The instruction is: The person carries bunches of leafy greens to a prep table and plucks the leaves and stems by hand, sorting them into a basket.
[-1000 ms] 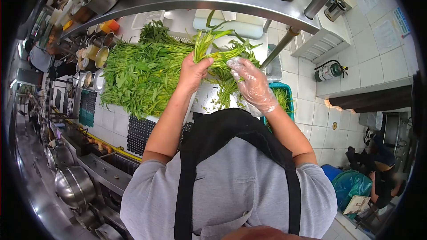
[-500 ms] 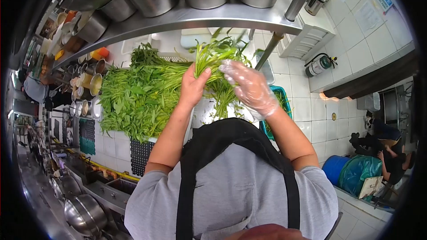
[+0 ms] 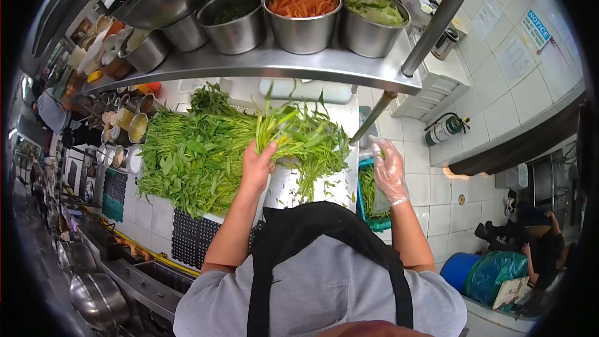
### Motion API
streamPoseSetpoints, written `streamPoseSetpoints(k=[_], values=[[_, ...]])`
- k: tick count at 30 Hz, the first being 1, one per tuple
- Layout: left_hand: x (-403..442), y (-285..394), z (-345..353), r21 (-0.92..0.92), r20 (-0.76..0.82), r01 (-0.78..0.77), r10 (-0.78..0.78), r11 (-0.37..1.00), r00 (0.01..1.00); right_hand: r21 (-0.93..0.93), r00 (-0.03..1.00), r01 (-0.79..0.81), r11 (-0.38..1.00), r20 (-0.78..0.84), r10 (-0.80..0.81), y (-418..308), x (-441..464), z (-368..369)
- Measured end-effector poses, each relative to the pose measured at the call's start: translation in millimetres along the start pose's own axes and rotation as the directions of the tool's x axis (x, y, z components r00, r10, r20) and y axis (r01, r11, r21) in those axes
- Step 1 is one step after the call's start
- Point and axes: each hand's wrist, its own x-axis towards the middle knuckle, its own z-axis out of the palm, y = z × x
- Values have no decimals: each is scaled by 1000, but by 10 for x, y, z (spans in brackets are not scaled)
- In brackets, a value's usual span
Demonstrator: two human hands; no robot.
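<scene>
My left hand [image 3: 256, 165], bare, is closed round a bunch of green stems [image 3: 271, 134] above the counter. A clear plastic glove covers my right hand [image 3: 388, 167], which is held over a teal basket [image 3: 381, 225] with green trimmings inside. Whether its curled fingers hold anything is hard to make out. Left of my left hand lies a large pile of leafy greens [image 3: 187, 150]. More loose greens [image 3: 317, 162] and small scraps lie on the white board [image 3: 281, 197] between my hands.
Above the counter, a steel shelf [image 3: 262, 66] holds several metal pots, one with orange strips [image 3: 304, 4]. A metal post [image 3: 374, 117] stands near my right hand. At the lower right a person [image 3: 549, 243] is beside a blue barrel [image 3: 460, 271] and a green bag.
My right hand has moved away from the bunch, rightward to above the basket. My left hand still grips the stems. The view has tilted up, showing more of the pots.
</scene>
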Motion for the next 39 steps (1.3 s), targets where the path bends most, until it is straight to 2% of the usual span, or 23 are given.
streamPoseSetpoints(k=[1,5,9,12,16,22,25,32,34,39], values=[[33,10,28,-3,-20,16,-16,1000,1000,-1,999,43,999,-27,-43,45,2,-46],[71,-47,154,-25,5,15,-15,1000,1000,-2,996,51,999,-79,-51,-32,21,-107],[65,-64,303,-19,34,57,-56,998,998,7,990,135,991,-31,-135,-51,-26,-80],[58,-97,362,-25,49,62,-61,998,997,-38,990,138,990,44,-136,-81,-66,-115],[93,-102,351,-40,65,73,-70,997,995,-48,988,150,988,39,-148,37,-85,-174],[116,-85,280,-27,51,45,-43,999,998,-75,987,149,986,-52,-153,91,-27,-231],[125,-66,250,-27,42,64,-62,998,997,-80,993,112,990,-36,-115,31,-20,-198],[125,-51,180,-11,64,70,-69,998,996,-106,990,144,984,8,-144,-19,-49,-98],[121,-47,184,-28,67,59,-57,998,996,-102,994,106,989,37,-103,-62,-46,-117],[101,-10,179,-49,85,29,-24,998,996,-111,988,155,982,1,-156,-15,-46,-154]])
